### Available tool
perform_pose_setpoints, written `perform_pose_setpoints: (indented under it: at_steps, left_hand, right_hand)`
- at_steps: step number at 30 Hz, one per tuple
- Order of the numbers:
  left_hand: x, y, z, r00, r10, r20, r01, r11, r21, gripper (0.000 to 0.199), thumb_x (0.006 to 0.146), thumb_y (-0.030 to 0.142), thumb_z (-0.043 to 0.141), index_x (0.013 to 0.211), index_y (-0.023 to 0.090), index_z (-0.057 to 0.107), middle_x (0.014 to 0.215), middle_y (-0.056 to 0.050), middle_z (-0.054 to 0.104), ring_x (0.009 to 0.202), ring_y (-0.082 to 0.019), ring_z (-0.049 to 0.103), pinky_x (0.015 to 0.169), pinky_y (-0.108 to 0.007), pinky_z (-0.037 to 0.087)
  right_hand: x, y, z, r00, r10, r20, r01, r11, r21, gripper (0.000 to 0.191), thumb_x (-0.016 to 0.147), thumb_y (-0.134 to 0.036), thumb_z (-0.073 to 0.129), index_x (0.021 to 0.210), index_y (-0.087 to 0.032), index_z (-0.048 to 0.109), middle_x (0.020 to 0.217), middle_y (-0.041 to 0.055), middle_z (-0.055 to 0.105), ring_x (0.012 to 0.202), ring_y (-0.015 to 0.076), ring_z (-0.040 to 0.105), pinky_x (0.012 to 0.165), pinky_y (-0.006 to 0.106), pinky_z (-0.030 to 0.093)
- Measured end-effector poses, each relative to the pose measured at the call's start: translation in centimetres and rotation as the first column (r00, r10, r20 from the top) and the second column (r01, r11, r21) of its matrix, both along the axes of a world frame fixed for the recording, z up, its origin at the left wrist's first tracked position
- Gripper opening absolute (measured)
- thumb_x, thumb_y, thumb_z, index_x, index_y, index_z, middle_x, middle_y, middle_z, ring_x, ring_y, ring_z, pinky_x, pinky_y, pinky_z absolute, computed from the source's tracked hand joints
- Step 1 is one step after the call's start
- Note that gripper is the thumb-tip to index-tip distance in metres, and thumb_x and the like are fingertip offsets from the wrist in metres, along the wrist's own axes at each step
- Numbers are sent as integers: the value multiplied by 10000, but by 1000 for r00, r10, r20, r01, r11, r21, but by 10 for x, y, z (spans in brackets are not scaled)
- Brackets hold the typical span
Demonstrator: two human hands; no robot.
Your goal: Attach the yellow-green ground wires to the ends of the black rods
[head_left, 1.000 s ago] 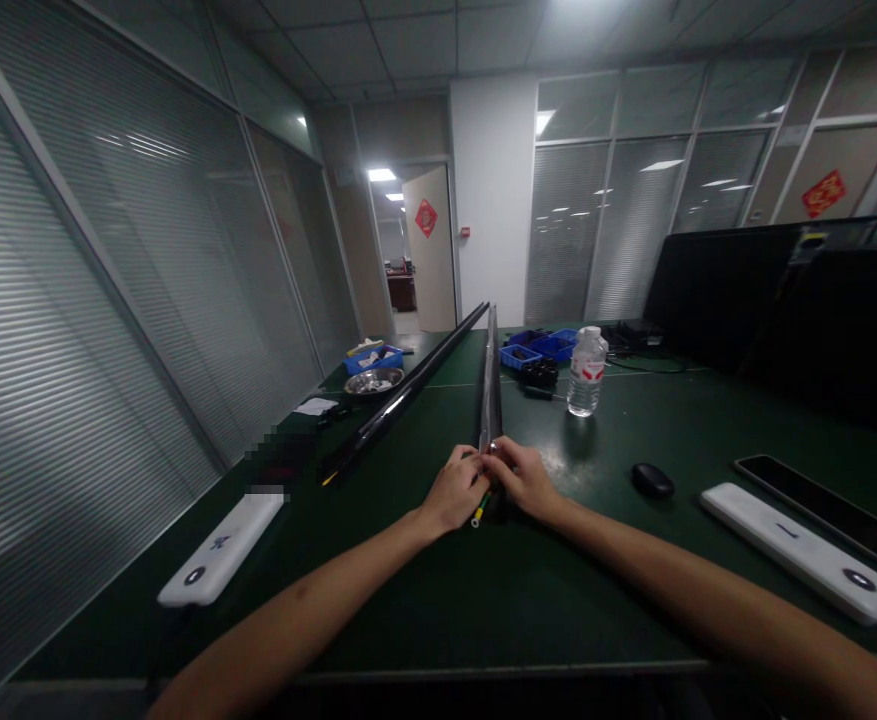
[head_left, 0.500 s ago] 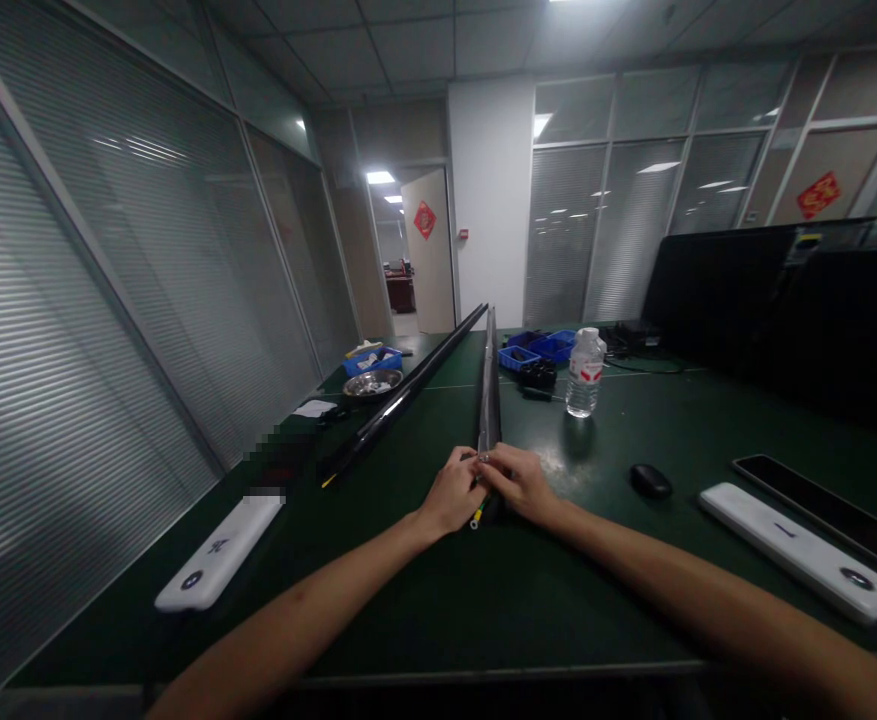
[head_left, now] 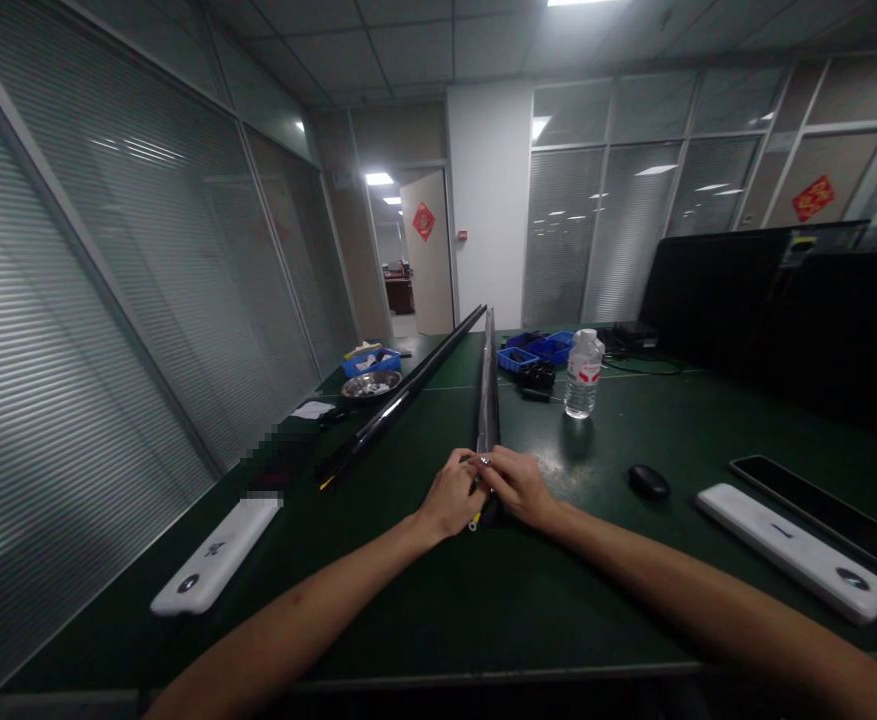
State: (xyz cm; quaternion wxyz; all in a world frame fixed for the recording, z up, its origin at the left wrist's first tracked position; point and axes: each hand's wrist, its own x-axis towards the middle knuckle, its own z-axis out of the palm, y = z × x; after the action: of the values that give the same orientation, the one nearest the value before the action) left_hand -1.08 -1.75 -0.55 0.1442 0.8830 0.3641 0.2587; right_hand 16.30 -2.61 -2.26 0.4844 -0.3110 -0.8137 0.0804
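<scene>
A long dark bar (head_left: 487, 390) lies lengthwise on the green table, its near end between my two hands. My left hand (head_left: 453, 492) is closed at the left of that end, and my right hand (head_left: 519, 484) is closed at the right, fingertips meeting. Small shiny metal bits (head_left: 485, 461) show at the fingertips; their exact shape is too small to tell. Below the fingers a yellow wire end with a ring terminal (head_left: 474, 522) sticks out. To the left, a second long dark bar (head_left: 400, 398) lies at a slant, with a yellow tip at its near end.
At the right stand a water bottle (head_left: 583, 375), a black mouse (head_left: 649, 482), a white device (head_left: 794, 550), a phone (head_left: 820, 507) and dark monitors (head_left: 723, 290). Blue bins (head_left: 554, 348) lie further back. At the left are a metal bowl (head_left: 370, 386), a blue basket (head_left: 373, 362) and another white device (head_left: 217, 555).
The fingers of both hands have shifted slightly at the bar's near end, and the metal bits show more clearly. Less of the yellow wire end is visible.
</scene>
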Motion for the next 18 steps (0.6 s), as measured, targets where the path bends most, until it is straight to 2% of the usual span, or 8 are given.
perform_pose_setpoints:
  at_steps: [5,11,18]
  left_hand:
    - [1,-6,4,997,57,-56,-54,997,54,234,910,252,535,1074,170,681,1146,-89,664,1181,-254,535,1051,-385,446]
    - [3,-6,1,992,112,-66,-107,992,73,215,882,231,544,1038,166,677,1090,-92,665,1079,-237,596,991,-350,480]
    - [6,-5,-3,973,179,-148,-172,983,56,234,851,237,575,1043,150,676,1044,-106,656,1004,-242,618,932,-349,491]
  right_hand:
    - [0,0,0,1000,-31,-3,31,999,-11,284,1026,-332,432,885,-193,635,764,34,572,675,156,538,632,266,418]
    - [-2,0,1,1000,-15,6,15,1000,-17,249,1019,-305,450,872,-192,617,788,36,586,689,154,548,640,262,417]
    - [-4,2,0,1000,-22,-12,21,999,-43,249,1010,-331,479,854,-187,610,743,17,587,651,144,547,628,258,406]
